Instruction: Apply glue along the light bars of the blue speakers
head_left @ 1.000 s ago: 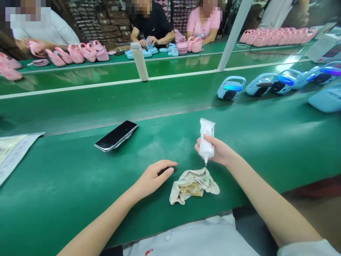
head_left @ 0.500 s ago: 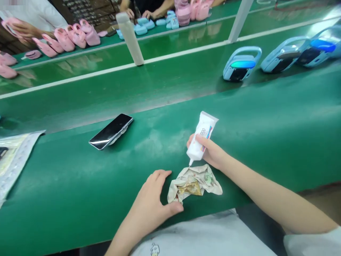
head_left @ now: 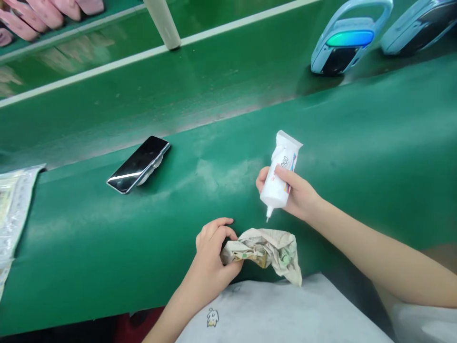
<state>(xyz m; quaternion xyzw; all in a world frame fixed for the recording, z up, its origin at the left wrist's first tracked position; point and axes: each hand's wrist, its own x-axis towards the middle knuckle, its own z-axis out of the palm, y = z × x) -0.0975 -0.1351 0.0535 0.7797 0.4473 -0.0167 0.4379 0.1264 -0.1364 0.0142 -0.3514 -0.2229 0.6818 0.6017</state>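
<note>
My right hand is wrapped round a white glue tube, held nozzle down a little above the green bench. Just below the nozzle lies a crumpled, stained paper wad at the bench's near edge. My left hand pinches the wad's left end, fingers curled over it and thumb underneath.
A black phone lies tilted on a small white stand to the left. Printed sheets rest at the far left edge. Light blue handled devices stand on the darker belt behind, with a white bottle and pink parts further back.
My left hand slid from flat on the bench to the paper wad and closed on it, pulling it toward the near edge. The tube stayed in my right hand; my view dropped lower.
</note>
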